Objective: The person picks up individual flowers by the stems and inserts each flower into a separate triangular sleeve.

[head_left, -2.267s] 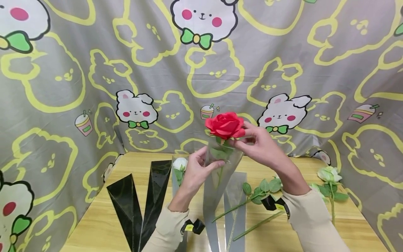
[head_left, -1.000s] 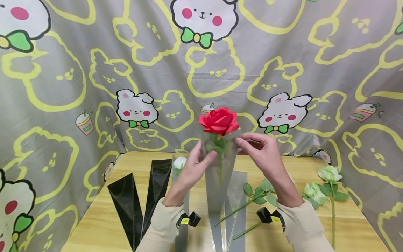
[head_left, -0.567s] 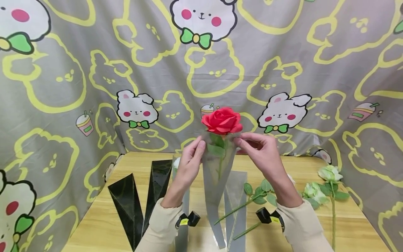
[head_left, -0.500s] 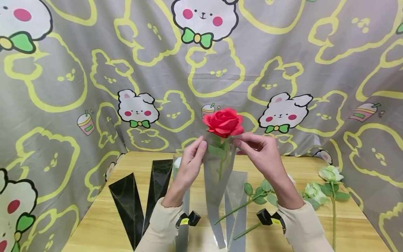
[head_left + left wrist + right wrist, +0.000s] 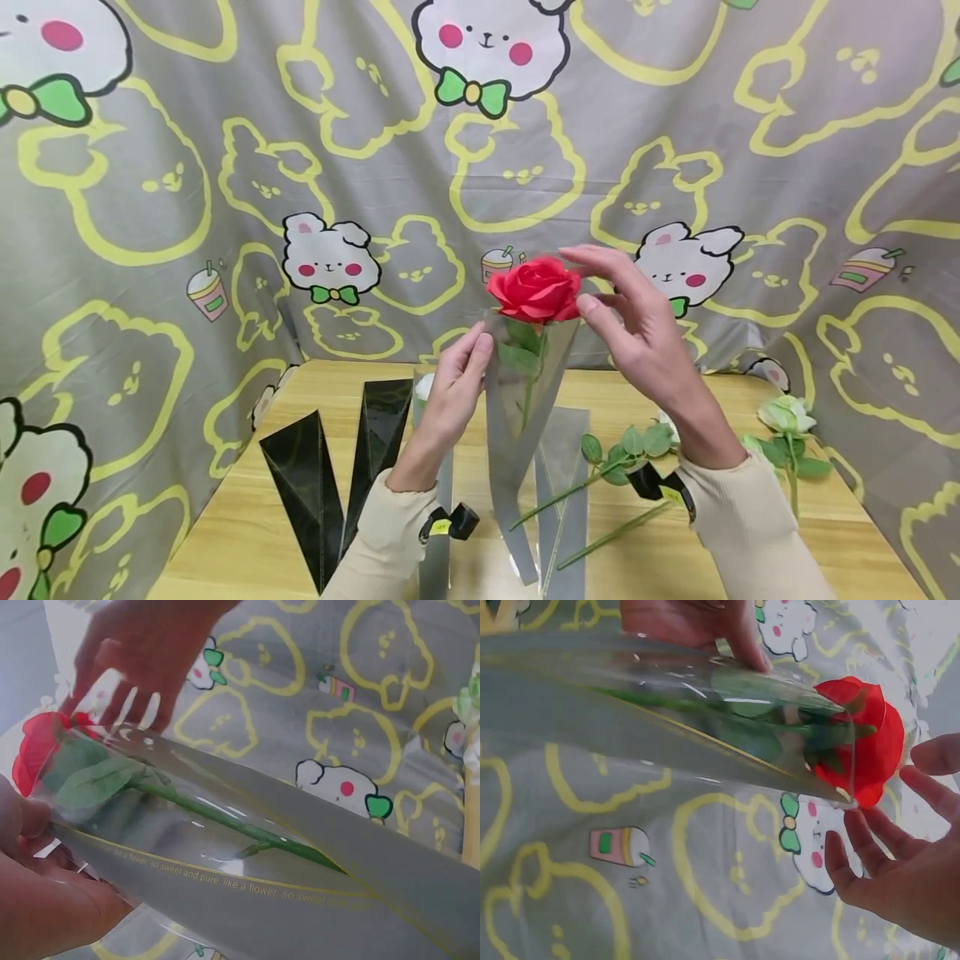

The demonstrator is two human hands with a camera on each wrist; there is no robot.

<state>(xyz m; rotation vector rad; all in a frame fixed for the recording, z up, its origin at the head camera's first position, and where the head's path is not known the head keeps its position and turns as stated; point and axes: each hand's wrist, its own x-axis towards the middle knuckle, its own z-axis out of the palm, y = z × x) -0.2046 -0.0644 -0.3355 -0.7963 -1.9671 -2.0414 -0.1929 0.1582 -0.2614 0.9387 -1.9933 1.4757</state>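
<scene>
A red artificial rose stands upright in a clear, grey-backed flower sleeve, its bloom above the rim and its leafy stem visible through the film. My left hand pinches the sleeve's upper left edge between thumb and fingers. Beside the bloom, my right hand is spread, thumb and fingertips close to the petals on the right. The right wrist view has the fingers loosely bent near the petals and the sleeve's rim. Gold lettering runs along the sleeve in the left wrist view.
Two black sleeves lie on the wooden table at left. A white rose in a sleeve is partly behind my left hand. Another grey sleeve, loose green stems and pale green roses lie to the right. A patterned curtain hangs behind.
My left hand shifted up to the sleeve's upper left edge. My right hand, earlier pinching the sleeve's right edge, has let go and risen beside the bloom, its fingers spread.
</scene>
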